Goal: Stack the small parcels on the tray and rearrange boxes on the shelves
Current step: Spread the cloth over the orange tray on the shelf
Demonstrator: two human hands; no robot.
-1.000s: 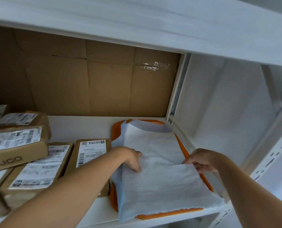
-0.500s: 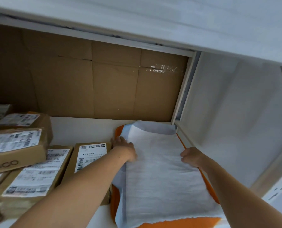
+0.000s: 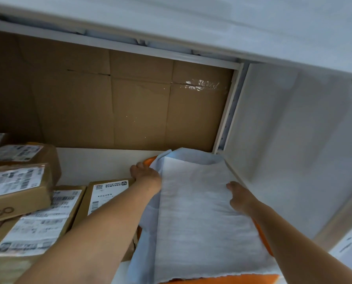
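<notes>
"Head view: where do we see the tray (image 3: 253, 279)?"

"On the shelf (image 3: 93, 165), at its right end. It is orange, and a pale sheet (image 3: 201, 218) covers most of it."

"And our hands?"

"Our left hand (image 3: 145, 175) curls its fingers over the tray's far left corner. Our right hand (image 3: 239, 198) lies at the sheet's right edge, and we cannot tell how its fingers sit. Labelled boxes (image 3: 37, 228) lie just left of the tray, before a cardboard back (image 3: 140, 109)."

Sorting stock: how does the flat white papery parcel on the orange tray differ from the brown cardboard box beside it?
The flat white papery parcel is thin, no label showing; the brown cardboard box is thicker and labelled. The parcel lies on the orange tray, the box on the shelf. Both lie flat.
</notes>
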